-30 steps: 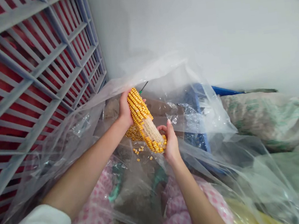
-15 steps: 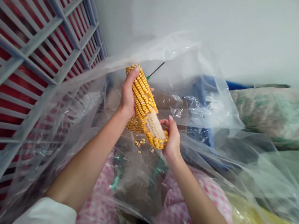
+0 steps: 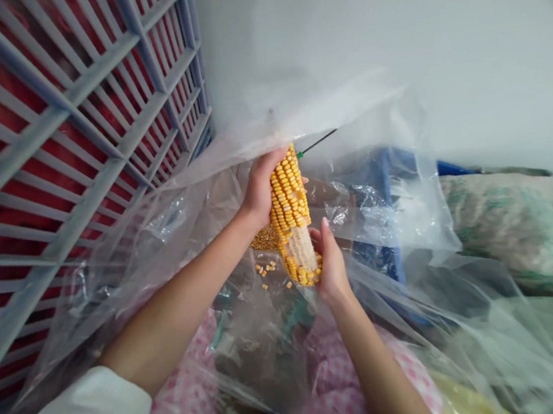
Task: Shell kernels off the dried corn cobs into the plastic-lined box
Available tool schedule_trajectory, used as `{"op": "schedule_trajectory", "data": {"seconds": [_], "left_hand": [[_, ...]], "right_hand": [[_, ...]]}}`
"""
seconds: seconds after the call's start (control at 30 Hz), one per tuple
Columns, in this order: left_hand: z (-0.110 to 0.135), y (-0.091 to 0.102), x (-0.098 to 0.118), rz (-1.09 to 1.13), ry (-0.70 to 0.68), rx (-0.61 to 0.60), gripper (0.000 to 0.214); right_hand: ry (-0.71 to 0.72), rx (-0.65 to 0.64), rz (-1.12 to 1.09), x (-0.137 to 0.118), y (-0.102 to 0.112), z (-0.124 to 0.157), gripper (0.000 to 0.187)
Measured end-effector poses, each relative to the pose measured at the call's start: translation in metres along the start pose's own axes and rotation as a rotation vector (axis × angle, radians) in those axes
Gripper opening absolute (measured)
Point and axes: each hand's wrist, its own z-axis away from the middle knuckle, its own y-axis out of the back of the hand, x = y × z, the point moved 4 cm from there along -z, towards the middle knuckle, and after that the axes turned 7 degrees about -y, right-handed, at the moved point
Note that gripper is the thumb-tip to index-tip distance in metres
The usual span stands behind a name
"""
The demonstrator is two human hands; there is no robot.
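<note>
A corn cob (image 3: 289, 195) with yellow kernels stands tilted before me; a pale strip low on its side is bare of kernels. My left hand (image 3: 260, 192) is closed around its upper part, thumb on top and fingertips showing behind. My right hand (image 3: 331, 264) grips the cob's lower end, thumb pointing up. Beside the cob's top, a thin dark rod (image 3: 319, 140) with a green base sticks out to the upper right; its lower part is hidden. Loose corn kernels (image 3: 266, 268) lie on the clear plastic sheet (image 3: 253, 344) below, near a larger kernel heap (image 3: 264, 239).
A grey slatted plastic crate (image 3: 100, 168) with red behind its bars rises on the left. To the right are a blue bin (image 3: 389, 220) under the plastic and a pale woven sack (image 3: 514, 218). Pink checked cloth (image 3: 337, 374) shows through the sheet, before a white wall (image 3: 334, 18).
The view has shifted, so the hands, cob and surroundings appear further right and slightly lower. Both hands keep their hold on the cob, which looks more upright.
</note>
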Motion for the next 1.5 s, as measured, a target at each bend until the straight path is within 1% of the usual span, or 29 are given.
{"op": "schedule_trajectory", "data": {"seconds": [0.13, 0.2, 0.23, 0.3, 0.4, 0.47, 0.53, 0.63, 0.7, 0.77, 0.8, 0.87, 0.9, 0.93, 1.0, 1.03, 1.07, 1.1, 1.13, 1.17, 1.2, 1.23, 1.27, 1.3, 1.37, 1.4, 1.43, 1.47, 1.5], "left_hand": [[-0.004, 0.008, 0.000, 0.077, 0.058, 0.120, 0.034], [-0.007, 0.010, 0.002, 0.086, 0.042, 0.137, 0.035], [-0.008, 0.011, 0.002, 0.085, 0.029, 0.140, 0.035], [-0.009, 0.011, 0.001, 0.070, 0.000, 0.152, 0.035], [-0.005, 0.005, -0.002, 0.012, -0.040, 0.120, 0.032], [0.000, -0.001, -0.003, -0.029, -0.087, 0.062, 0.030], [0.006, -0.007, 0.000, -0.063, -0.145, 0.012, 0.030], [0.013, -0.013, 0.006, -0.056, -0.168, -0.101, 0.031], [0.013, -0.013, 0.012, 0.008, -0.138, -0.155, 0.029], [0.009, -0.007, 0.019, 0.071, -0.102, -0.092, 0.029], [0.006, -0.002, 0.023, 0.083, -0.088, -0.027, 0.029], [0.000, 0.008, 0.030, 0.062, -0.086, 0.096, 0.029], [-0.003, 0.011, 0.033, 0.035, -0.101, 0.125, 0.028], [-0.005, 0.013, 0.035, 0.003, -0.129, 0.136, 0.026], [-0.006, 0.013, 0.039, -0.068, -0.212, 0.108, 0.024], [-0.005, 0.012, 0.040, -0.105, -0.263, 0.085, 0.023], [-0.004, 0.010, 0.041, -0.139, -0.301, 0.064, 0.023], [-0.002, 0.010, 0.040, -0.167, -0.323, 0.051, 0.022], [0.000, 0.009, 0.040, -0.185, -0.329, 0.051, 0.022], [0.002, 0.010, 0.038, -0.192, -0.315, 0.061, 0.022], [0.004, 0.011, 0.036, -0.186, -0.290, 0.080, 0.021], [0.005, 0.012, 0.035, -0.171, -0.259, 0.099, 0.019], [0.006, 0.013, 0.033, -0.151, -0.233, 0.116, 0.018], [0.006, 0.014, 0.032, -0.136, -0.215, 0.129, 0.017], [0.005, 0.013, 0.032, -0.136, -0.207, 0.132, 0.016], [0.005, 0.013, 0.032, -0.156, -0.219, 0.125, 0.017], [0.005, 0.012, 0.033, -0.183, -0.235, 0.117, 0.018], [0.004, 0.011, 0.034, -0.210, -0.251, 0.113, 0.020], [0.004, 0.011, 0.034, -0.231, -0.263, 0.111, 0.022]], "right_hand": [[-0.060, -0.225, 0.040, -0.020, 0.004, 0.009, 0.062], [-0.027, -0.303, -0.007, -0.026, 0.001, 0.012, 0.063], [0.004, -0.306, -0.039, -0.027, 0.000, 0.012, 0.062], [0.020, -0.241, -0.095, -0.024, -0.001, 0.010, 0.057], [-0.088, -0.076, -0.139, -0.007, 0.001, 0.001, 0.047], [-0.120, -0.019, -0.164, 0.002, 0.002, -0.005, 0.044], [-0.120, -0.029, -0.193, 0.006, 0.002, -0.011, 0.045], [-0.166, -0.162, -0.169, 0.001, -0.002, -0.017, 0.052], [-0.161, -0.279, -0.057, -0.013, -0.002, -0.014, 0.062], [-0.016, -0.299, 0.157, -0.041, 0.006, -0.004, 0.065], [0.137, -0.212, 0.297, -0.060, 0.015, 0.005, 0.061], [0.482, 0.076, 0.602, -0.102, 0.034, 0.034, 0.049], [0.542, 0.167, 0.726, -0.118, 0.040, 0.049, 0.050], [0.483, 0.163, 0.859, -0.128, 0.044, 0.062, 0.048], [0.230, 0.107, 1.107, -0.134, 0.045, 0.079, 0.038], [0.217, 0.175, 1.135, -0.138, 0.044, 0.084, 0.033], [0.329, 0.282, 1.065, -0.143, 0.041, 0.087, 0.031], [0.496, 0.430, 0.925, -0.146, 0.039, 0.089, 0.027], [0.587, 0.471, 0.806, -0.144, 0.035, 0.084, 0.025], [0.553, 0.361, 0.779, -0.136, 0.028, 0.073, 0.021], [0.423, 0.213, 0.827, -0.124, 0.022, 0.059, 0.017], [0.309, 0.129, 0.891, -0.114, 0.018, 0.048, 0.015], [0.259, 0.060, 0.897, -0.108, 0.015, 0.040, 0.015], [0.266, 0.015, 0.851, -0.105, 0.012, 0.035, 0.016], [0.367, -0.057, 0.597, -0.106, 0.008, 0.031, 0.025], [0.357, -0.123, 0.433, -0.105, 0.006, 0.029, 0.033], [0.278, -0.198, 0.274, -0.101, 0.004, 0.026, 0.039], [0.141, -0.269, 0.116, -0.095, 0.002, 0.022, 0.043], [0.039, -0.281, -0.059, -0.090, 0.002, 0.018, 0.043]]}}
